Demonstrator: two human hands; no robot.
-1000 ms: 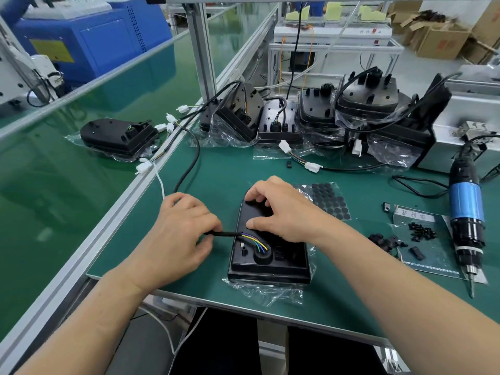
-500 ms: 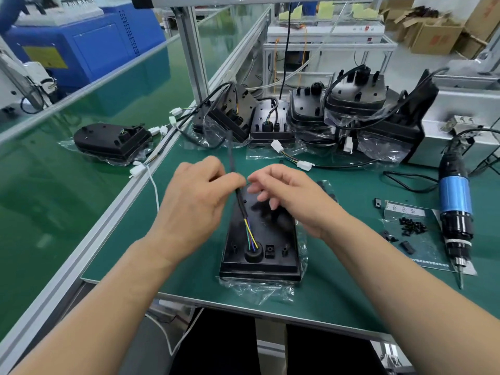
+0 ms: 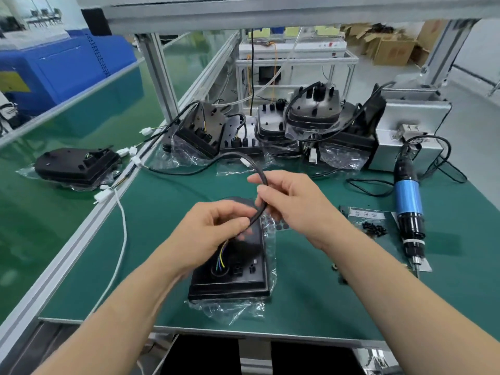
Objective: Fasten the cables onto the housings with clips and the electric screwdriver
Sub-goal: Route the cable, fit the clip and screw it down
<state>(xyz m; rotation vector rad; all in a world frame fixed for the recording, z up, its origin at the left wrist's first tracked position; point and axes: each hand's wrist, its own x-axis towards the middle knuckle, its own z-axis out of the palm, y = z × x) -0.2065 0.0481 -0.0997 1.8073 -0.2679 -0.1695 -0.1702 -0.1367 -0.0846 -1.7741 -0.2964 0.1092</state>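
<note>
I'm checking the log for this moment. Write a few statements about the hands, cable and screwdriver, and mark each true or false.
Both the left hand and the right hand hold the black cable. True.
The electric screwdriver is in the right hand. False: it lies on the green mat.
Coloured wires run from the cable down into the housing. True.
The housing lies on bare mat. False: a clear plastic bag is under it.

housing (image 3: 238,282): 12 o'clock half hidden behind left hand (image 3: 213,234) and right hand (image 3: 295,207).
cable (image 3: 256,216): one stretch vanishes inside the left hand's fingers (image 3: 230,208).
small black parts (image 3: 374,228): 3 o'clock of the housing, too small to identify.
forearms: cut off at the 6 o'clock edge.
</note>
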